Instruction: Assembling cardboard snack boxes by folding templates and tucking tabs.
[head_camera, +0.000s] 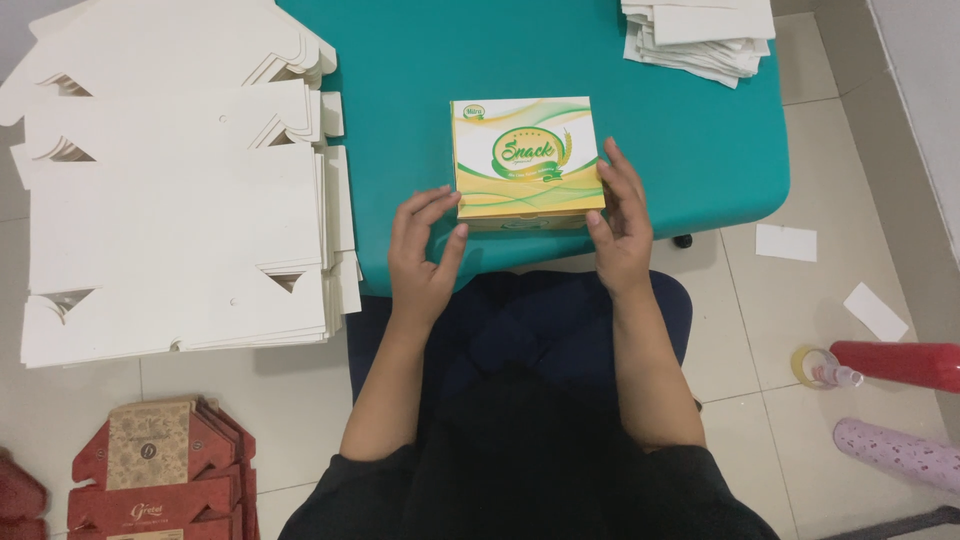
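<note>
surroundings: teal counter (700, 150) runs across the top of the view. big stack of flat white box blanks (175, 215) fills the left side, hanging off the counter edge, well apart from the hands. smaller pile of folded white blanks (705, 35) at the far right corner of the counter. on the tiled floor: red printed flat cartons (160, 480) lower left, two white paper scraps (785, 242) right of the counter, a tape roll (812, 366) with a small bottle lying on it, a red roll (900, 364) and a pink patterned roll (900, 452) lower right. nothing sits between the hands and the box; counter around it is bare.

box: assembled square carton, snack box (527, 155), closed lid facing up, white/yellow/green wave print with a round green emblem in the middle. sits near the counter's front edge, roughly centre of view, slightly rotated. short yellow front wall visible below the lid.

hands: left hand (425, 250) at the box's near-left corner, fingers curled and loosely spread, fingertips touching the lid edge, thumb pointing up toward the front wall. partly open, not gripping. right hand (620, 215) lies flat along the box's right side, fingers extended up along the edge, thumb against the near-right corner. open, pressed on the box rather than clamped around it. both forearms come up from the lap, dark sleeves at the elbows, person seated with dark clothing below the counter edge.
</note>
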